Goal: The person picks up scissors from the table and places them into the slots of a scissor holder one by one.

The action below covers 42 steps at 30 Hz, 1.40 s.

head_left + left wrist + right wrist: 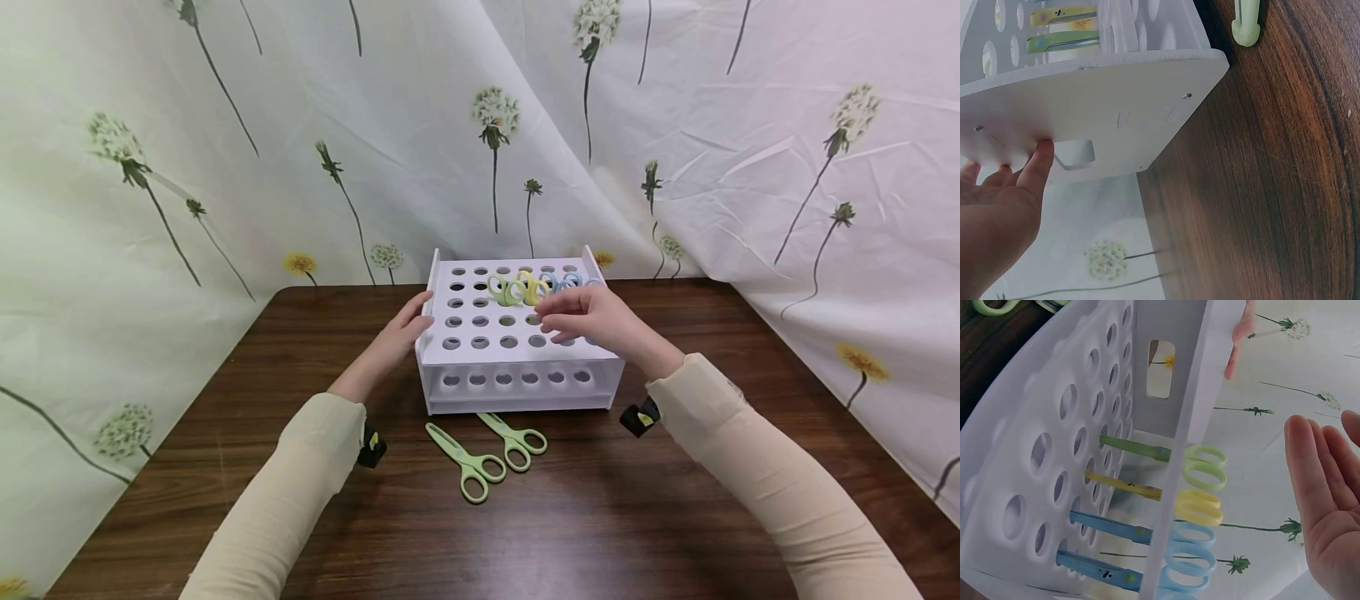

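A white rack (493,323) with rows of round holes stands on the table. My left hand (407,323) touches its left side panel; in the left wrist view the fingertips (1044,147) press on that panel beside a rectangular cutout. Over the right part of the rack is my right hand (592,318), fingers extended, holding nothing. Green scissors (1204,481), yellow scissors (1197,506) and blue scissors (1188,556) stand in the rack's holes, handles above the top board. In front of the rack, two light green scissors (468,462) lie on the table.
The dark wood table (337,533) extends around the rack on both sides and in front. Behind it hangs a white cloth (420,125) printed with dandelions. A black wrist mount (640,417) is strapped under the right sleeve.
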Tool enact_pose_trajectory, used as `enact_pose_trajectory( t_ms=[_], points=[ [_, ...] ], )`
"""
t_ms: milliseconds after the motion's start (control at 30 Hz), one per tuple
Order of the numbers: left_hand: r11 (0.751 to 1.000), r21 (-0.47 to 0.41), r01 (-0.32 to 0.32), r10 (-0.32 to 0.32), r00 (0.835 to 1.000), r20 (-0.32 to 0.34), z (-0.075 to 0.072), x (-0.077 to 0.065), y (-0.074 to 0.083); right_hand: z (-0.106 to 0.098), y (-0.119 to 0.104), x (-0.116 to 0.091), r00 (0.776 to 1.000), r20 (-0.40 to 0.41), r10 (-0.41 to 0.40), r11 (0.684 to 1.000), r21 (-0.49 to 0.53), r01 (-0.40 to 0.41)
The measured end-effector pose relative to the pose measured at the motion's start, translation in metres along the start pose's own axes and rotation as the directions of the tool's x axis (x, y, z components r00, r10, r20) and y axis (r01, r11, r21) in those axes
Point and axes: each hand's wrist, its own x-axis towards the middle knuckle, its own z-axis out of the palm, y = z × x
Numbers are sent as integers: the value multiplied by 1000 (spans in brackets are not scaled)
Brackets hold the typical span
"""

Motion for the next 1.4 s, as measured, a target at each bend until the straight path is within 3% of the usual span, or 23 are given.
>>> enact_pose_trajectory(
  t_ms=[600,967,1400],
  points=[
    [1000,2,9,-9,1000,-5,0,-1,0,13,20,-10,997,64,-37,998,51,34],
    [1000,-6,24,-24,1000,-7,0,0,2,18,30,-16,993,115,30,999,20,-32],
    [1000,1,30,-30,999,-14,1,0,3,31,52,-21,982,189,24,1000,-11,-23]
  ],
)
